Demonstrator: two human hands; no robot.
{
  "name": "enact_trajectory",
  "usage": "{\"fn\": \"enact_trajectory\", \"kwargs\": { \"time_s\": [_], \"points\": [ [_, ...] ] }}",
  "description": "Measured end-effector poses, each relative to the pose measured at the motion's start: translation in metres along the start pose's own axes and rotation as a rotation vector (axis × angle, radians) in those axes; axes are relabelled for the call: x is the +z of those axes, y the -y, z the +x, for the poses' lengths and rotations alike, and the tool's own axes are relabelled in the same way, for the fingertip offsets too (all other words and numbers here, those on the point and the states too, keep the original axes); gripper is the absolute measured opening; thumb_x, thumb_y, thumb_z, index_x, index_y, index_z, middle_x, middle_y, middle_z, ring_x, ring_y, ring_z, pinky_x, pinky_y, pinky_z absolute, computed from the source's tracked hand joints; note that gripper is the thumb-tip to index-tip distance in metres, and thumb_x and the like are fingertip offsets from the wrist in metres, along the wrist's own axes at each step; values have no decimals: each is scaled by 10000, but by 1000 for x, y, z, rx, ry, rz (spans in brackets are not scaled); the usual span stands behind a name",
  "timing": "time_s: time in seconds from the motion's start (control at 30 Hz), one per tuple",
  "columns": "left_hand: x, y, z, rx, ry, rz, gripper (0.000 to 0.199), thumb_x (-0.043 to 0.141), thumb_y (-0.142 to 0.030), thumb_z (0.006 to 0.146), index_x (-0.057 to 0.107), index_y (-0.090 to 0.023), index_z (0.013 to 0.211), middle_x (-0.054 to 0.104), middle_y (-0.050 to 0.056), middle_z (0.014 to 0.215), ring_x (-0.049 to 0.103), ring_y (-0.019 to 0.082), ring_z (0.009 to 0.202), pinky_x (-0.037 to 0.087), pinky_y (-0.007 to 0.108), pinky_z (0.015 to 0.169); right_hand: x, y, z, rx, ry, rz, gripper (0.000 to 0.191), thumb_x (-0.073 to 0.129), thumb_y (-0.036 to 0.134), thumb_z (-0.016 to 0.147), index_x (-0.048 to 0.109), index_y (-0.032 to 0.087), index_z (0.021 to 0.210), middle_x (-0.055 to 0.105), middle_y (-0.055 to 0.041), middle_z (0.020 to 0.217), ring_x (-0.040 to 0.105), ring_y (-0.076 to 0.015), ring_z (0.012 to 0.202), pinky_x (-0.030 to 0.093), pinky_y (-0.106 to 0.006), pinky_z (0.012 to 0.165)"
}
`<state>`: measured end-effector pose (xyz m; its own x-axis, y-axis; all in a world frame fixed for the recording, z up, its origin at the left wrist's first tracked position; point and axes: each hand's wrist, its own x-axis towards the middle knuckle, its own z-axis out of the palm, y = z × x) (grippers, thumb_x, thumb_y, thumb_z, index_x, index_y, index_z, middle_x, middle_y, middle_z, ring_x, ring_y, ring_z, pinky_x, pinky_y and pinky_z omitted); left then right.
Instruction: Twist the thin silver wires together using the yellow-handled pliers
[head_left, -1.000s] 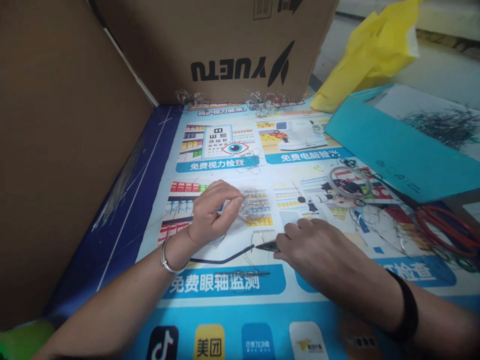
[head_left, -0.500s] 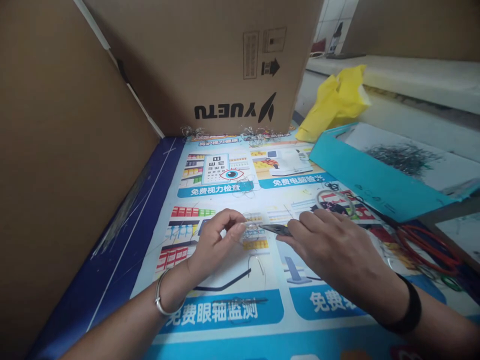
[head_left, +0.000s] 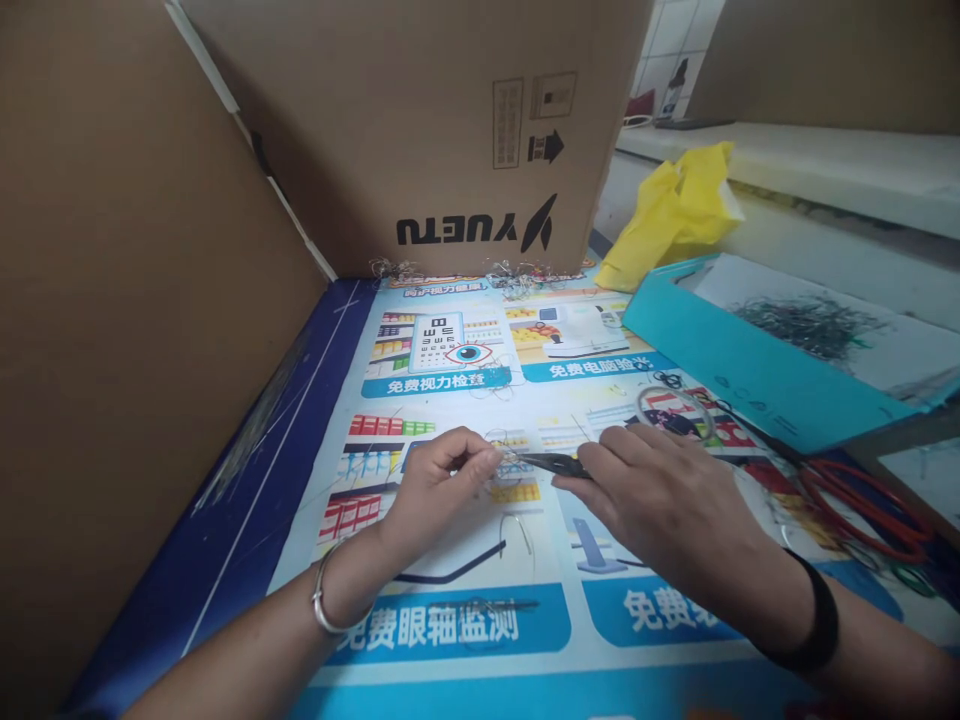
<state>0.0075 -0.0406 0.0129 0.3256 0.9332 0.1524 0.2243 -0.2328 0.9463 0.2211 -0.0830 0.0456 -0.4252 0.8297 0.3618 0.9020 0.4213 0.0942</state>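
My left hand pinches a small piece of thin bent wire between thumb and fingertips. My right hand is wrapped round the handles of dark pliers. The jaws of the pliers point left and meet the wire right beside my left fingertips; the handles are mostly hidden in the fist. Beneath, on the printed sheet, lie a bent piece of wire and a small bundle of dark straight wires.
Cardboard walls stand left and behind, with wire tangles along the base. At right are a teal box holding many short wires, a yellow wrapper, a wire coil and red-handled scissors.
The whole view has shifted slightly, moving the scene a little down and right. Both hands keep nearly the same pose, with the pliers still at the wire.
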Motion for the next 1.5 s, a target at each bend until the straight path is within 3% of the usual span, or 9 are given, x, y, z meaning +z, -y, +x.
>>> {"fn": "enact_trajectory", "kwargs": {
  "time_s": [0.1, 0.23, 0.4, 0.5, 0.9, 1.17, 1.37, 1.5],
  "points": [
    [-1, -1, -1, 27, -88, -30, 202, 539, -265, 824, 546, -160, 652, 517, -28, 575, 463, 79, 535, 381, 209, 543, 2, 3, 2, 126, 160, 351, 368, 403, 479, 871, 531, 180, 698, 566, -45, 679, 492, -158, 627, 296, -271, 548],
    [0, -2, -4, 99, -206, -88, 200, 527, -258, 839, 546, -156, 668, 506, -33, 577, 454, 74, 530, 382, 209, 558, 10, 22, 0, 247, 669, 1165, 427, 305, 501, 897, 512, 180, 707, 585, -6, 615, 546, -116, 564, 381, -219, 523],
    [3, -2, -8, 122, -254, -98, 203, 513, -256, 852, 549, -156, 680, 492, -36, 553, 460, 80, 525, 390, 218, 565, 30, 45, -6, 323, 661, 1427, 434, 346, 527, 875, 503, 165, 694, 583, -22, 631, 558, -122, 594, 433, -237, 574],
    [3, -1, -10, 153, -242, -58, 191, 508, -246, 854, 556, -157, 691, 507, -31, 554, 483, 89, 540, 400, 228, 581, 35, 47, -7, 423, 621, 1510, 425, 355, 536, 868, 486, 168, 700, 578, -17, 619, 540, -114, 572, 439, -240, 567],
    [4, 4, -11, 242, -225, 60, 162, 503, -208, 855, 564, -165, 712, 537, -26, 571, 507, 87, 538, 416, 214, 569, 36, 49, -7, 515, 684, 1557, 464, 335, 577, 852, 482, 169, 686, 529, 16, 491, 497, -90, 428, 350, -202, 436],
    [5, 3, -11, 234, -216, 93, 155, 488, -205, 856, 566, -162, 729, 550, -24, 559, 522, 91, 526, 431, 216, 568, 35, 49, -8, 498, 675, 1540, 459, 307, 556, 868, 466, 175, 667, 486, 36, 418, 432, -77, 374, 324, -191, 418],
    [4, 3, -11, 319, -195, 216, 136, 478, -186, 853, 565, -165, 750, 571, -26, 547, 551, 91, 515, 430, 213, 561, 38, 50, -8, 499, 690, 1538, 442, 282, 533, 881, 442, 184, 660, 464, 47, 393, 390, -72, 340, 300, -189, 396],
    [5, 5, -10, 227, -163, 140, 142, 461, -204, 869, 532, -171, 750, 584, -24, 590, 540, 78, 495, 438, 208, 564, 38, 49, -5, 501, 717, 1464, 409, 317, 531, 866, 397, 197, 644, 400, 66, 403, 354, -68, 343, 284, -194, 381]
  ]
}}
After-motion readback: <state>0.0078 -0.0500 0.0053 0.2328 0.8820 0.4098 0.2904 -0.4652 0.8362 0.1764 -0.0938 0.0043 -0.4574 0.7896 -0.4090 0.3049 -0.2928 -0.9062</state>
